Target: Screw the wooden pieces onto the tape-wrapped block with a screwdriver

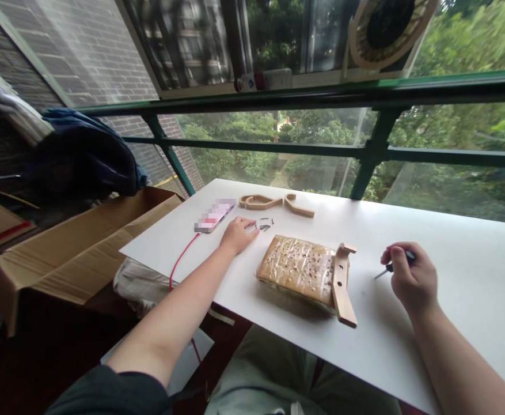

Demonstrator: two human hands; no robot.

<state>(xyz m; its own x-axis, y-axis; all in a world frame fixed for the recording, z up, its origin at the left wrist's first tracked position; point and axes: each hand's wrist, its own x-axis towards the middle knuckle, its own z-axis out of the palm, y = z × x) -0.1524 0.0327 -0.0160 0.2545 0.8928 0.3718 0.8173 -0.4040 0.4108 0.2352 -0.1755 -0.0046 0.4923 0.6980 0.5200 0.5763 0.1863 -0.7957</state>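
Note:
My left hand (238,235) rests on the white table with thumb and index finger apart. Its fingertips are right by several small dark screws (264,226) lying loose; whether it touches one is hard to make out. My right hand (414,279) is closed around the dark handle of a screwdriver (389,268), its thin shaft pointing down and left. Between the hands lies a brown block (297,268) wrapped in clear plastic, its top pitted with small holes. Across its right end lies a pale wooden hook (342,288) with dark holes in it.
More wooden hooks (261,202) lie toward the table's far edge, beside another hook piece (299,206). A phone (215,216) with a red cable (178,262) is at the left. Left of the table (459,248) stands an open cardboard box (83,248). A green railing (269,148) runs behind.

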